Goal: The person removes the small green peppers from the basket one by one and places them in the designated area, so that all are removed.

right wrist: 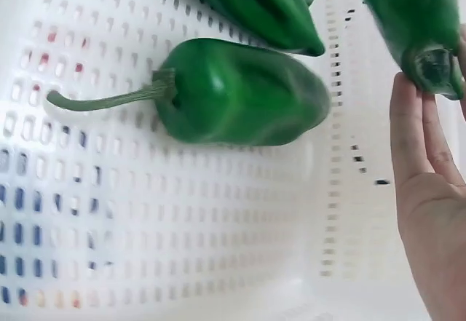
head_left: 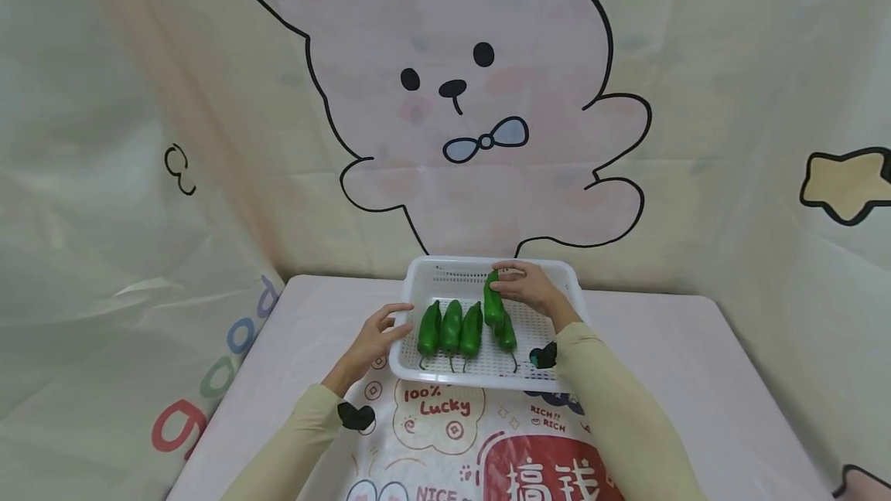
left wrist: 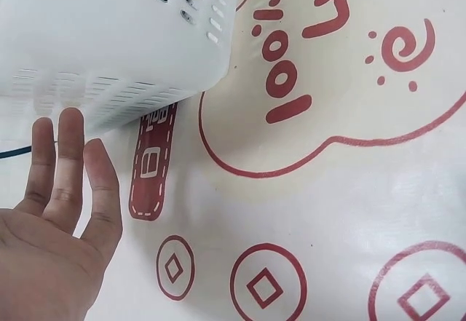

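Observation:
A white perforated plastic basket (head_left: 431, 373) holds several green peppers. Three of them, including one green pepper (head_left: 451, 327), lie side by side at its left, stems toward the person. Another pepper (right wrist: 240, 92) lies on the basket floor farther right, its curved stem showing in the right wrist view. My right hand (head_left: 532, 287) grips a green pepper (head_left: 493, 301) by its far end, above that one; the right wrist view shows the fingertips at its tip. My left hand (head_left: 372, 340) is at the basket's left side, its extended fingers (left wrist: 70, 153) right at the outer wall.
The basket stands at the back of a white table (head_left: 647, 346), close to a backdrop with a cartoon animal (head_left: 473, 192). A printed mat (head_left: 445, 427) with red lettering lies in front of and under it. A dark band (head_left: 356, 416) sits at the left wrist.

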Action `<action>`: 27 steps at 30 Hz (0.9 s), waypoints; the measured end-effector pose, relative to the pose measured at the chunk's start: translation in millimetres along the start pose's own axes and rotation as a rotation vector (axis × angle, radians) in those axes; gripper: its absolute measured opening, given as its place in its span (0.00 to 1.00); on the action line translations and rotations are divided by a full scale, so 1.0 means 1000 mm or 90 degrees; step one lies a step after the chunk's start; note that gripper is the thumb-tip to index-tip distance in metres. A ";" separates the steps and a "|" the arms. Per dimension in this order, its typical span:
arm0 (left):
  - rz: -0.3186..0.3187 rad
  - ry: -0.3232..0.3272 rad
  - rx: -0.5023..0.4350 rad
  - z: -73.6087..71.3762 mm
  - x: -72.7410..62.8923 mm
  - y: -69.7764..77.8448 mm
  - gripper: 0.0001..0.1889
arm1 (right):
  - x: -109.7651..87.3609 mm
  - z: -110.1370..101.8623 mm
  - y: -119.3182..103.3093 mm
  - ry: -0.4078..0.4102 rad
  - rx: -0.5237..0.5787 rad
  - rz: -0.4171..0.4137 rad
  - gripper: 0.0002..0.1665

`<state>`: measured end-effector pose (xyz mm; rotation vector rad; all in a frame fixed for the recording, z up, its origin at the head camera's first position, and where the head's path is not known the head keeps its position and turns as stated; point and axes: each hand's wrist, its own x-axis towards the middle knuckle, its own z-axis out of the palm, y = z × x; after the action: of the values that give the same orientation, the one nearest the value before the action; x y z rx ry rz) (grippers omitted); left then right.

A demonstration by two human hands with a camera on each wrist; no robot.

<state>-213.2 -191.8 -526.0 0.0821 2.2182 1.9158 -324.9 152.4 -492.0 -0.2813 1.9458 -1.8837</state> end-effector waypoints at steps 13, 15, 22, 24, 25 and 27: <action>0.006 0.003 0.057 0.000 0.001 0.001 0.26 | -0.006 0.010 -0.042 -0.015 -0.020 -0.044 0.35; 0.011 0.002 0.069 0.001 0.002 0.003 0.26 | -0.010 0.010 -0.050 -0.009 -0.028 -0.058 0.34; 0.015 0.002 0.097 0.002 0.004 0.003 0.29 | -0.024 0.001 -0.066 0.028 -0.076 -0.086 0.33; 0.014 0.005 0.100 0.001 0.004 0.003 0.29 | -0.029 -0.003 -0.067 0.031 -0.081 -0.094 0.33; 0.015 0.007 0.101 0.001 0.004 0.003 0.29 | -0.032 -0.005 -0.068 0.032 -0.086 -0.099 0.34; 0.015 0.008 0.105 0.001 0.004 0.002 0.30 | -0.036 -0.010 -0.068 0.034 -0.087 -0.108 0.33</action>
<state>-217.3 -189.9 -524.3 0.1213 2.3896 1.7463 -306.3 172.2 -419.4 -0.4540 2.1510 -1.8802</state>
